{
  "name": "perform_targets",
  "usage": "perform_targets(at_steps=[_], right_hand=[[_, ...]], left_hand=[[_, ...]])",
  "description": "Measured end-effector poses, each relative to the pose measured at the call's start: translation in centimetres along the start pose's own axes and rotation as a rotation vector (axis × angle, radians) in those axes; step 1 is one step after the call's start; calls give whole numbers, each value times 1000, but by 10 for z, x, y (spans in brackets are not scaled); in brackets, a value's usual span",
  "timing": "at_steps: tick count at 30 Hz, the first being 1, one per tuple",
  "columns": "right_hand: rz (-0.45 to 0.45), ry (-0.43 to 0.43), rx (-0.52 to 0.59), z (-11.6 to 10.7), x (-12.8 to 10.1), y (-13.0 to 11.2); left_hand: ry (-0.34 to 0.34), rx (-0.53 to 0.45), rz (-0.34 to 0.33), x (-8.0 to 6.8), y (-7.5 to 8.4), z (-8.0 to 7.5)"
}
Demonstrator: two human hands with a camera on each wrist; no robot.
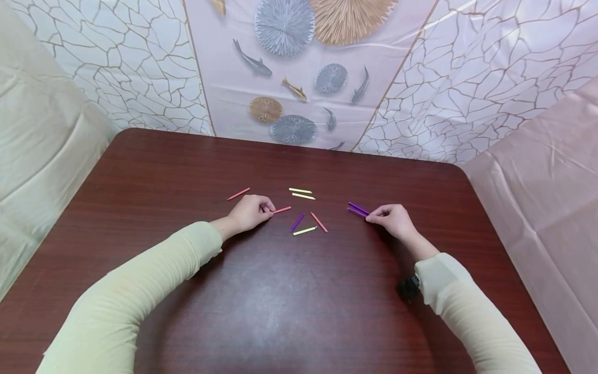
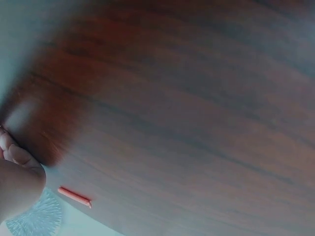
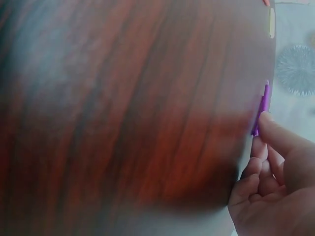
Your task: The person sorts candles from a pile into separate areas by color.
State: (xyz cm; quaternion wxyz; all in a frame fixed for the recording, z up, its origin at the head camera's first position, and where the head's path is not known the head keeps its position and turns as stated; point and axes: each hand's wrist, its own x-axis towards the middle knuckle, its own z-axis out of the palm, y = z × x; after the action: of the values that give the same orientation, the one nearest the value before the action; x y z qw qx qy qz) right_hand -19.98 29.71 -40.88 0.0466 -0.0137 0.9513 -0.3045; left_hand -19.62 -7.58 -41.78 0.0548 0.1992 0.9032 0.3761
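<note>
Low in frame, pale sleeves [image 1: 140, 291] crossing the dark table [image 1: 289, 311]. Centre-left, left hand [image 1: 249, 212], fingers curled, pinching a red stick [image 1: 282, 210]. Centre-right, right hand [image 1: 392, 218] pinching two purple sticks [image 1: 358, 209]. Farther up, yellow sticks [image 1: 301, 194].

Bright, even light; blurry wrist views

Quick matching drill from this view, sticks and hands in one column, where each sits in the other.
Things:
1. pair of purple sticks
2. pair of yellow sticks
3. lone red stick
4. red stick by the thumb

Places:
A. far left of the spread, touching no hand
B. at the left hand fingertips
C. at the right hand fingertips
D. farthest back, in the middle

Pairs: 1-C, 2-D, 3-A, 4-B
</note>
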Motion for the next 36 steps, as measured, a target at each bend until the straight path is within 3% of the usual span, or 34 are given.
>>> perform_targets(at_steps=[6,14,22,31,36], right_hand=[[-34,0,-48,3,2,3],[5,-12,-2,1,-2,-2],[10,90,81,7,-7,-17],[-39,-51,343,29,-12,-57],[-44,-107,386,44,-15,-67]], left_hand=[[-1,-1,-7,0,0,1],[-1,-2,-12,0,-2,1],[-2,-2,-13,-1,-1,0],[8,13,-9,-2,1,1],[-1,19,-25,-2,1,1]])
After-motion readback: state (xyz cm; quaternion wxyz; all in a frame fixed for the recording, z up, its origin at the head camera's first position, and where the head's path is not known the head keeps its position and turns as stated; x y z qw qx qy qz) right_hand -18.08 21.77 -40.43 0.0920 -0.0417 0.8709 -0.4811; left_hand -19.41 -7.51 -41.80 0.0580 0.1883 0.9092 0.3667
